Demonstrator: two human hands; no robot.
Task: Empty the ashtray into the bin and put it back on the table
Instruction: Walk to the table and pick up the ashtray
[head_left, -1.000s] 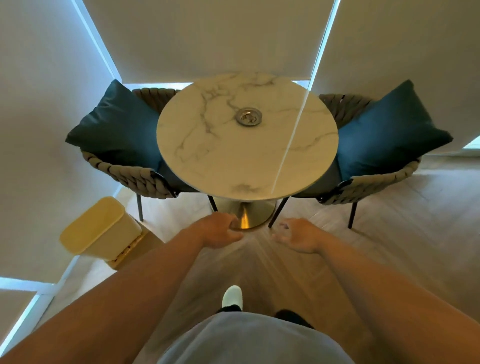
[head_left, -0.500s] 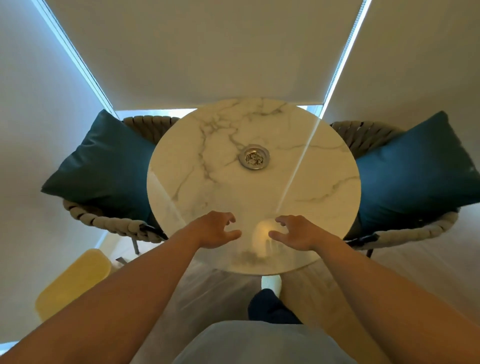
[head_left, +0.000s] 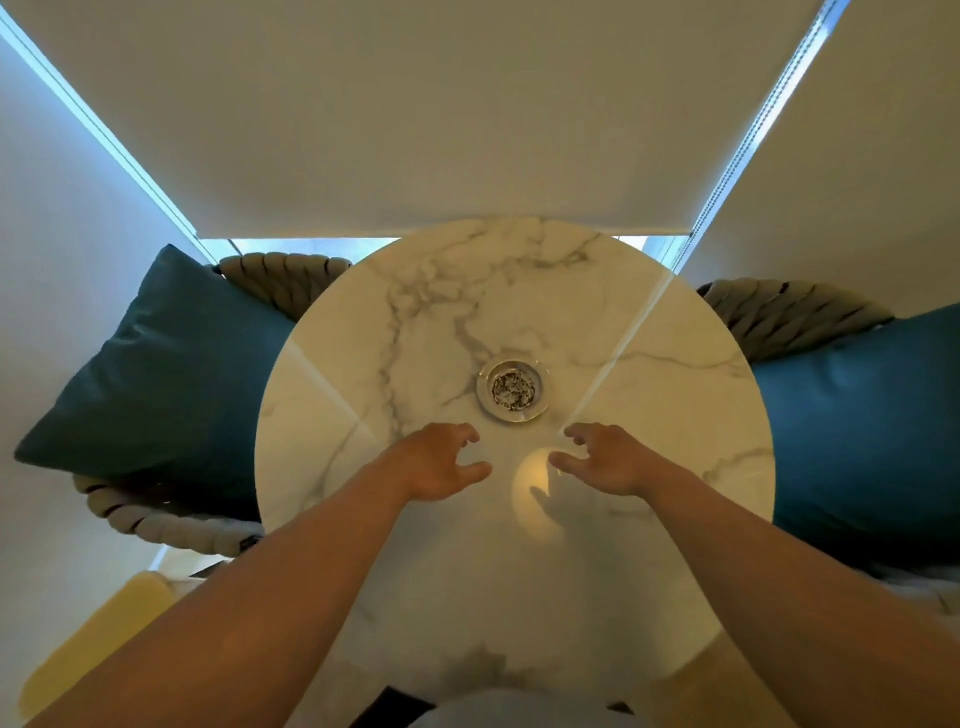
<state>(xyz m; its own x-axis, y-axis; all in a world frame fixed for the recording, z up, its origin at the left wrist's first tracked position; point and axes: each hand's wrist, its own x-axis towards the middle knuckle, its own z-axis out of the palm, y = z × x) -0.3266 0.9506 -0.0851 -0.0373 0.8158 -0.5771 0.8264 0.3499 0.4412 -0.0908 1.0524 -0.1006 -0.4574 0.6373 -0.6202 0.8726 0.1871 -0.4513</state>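
Note:
A round metal ashtray (head_left: 512, 387) filled with grey ash and butts sits near the middle of the round white marble table (head_left: 415, 322). My left hand (head_left: 441, 462) hovers over the table just below and left of the ashtray, fingers spread and curled, holding nothing. To the lower right of the ashtray, my right hand (head_left: 605, 457) is likewise open and empty. Neither hand touches the ashtray. The yellow lid of the bin (head_left: 88, 649) shows at the bottom left, on the floor beside the table.
Two woven chairs with dark teal cushions flank the table, one on the left (head_left: 171, 374) and one on the right (head_left: 857, 421). Window blinds (head_left: 415, 114) hang behind the table. My torso is at the bottom edge.
I have stepped up to the table, so it now fills the view. Both hands moved forward over the tabletop and opened near the ashtray. The bin slid to the bottom left corner.

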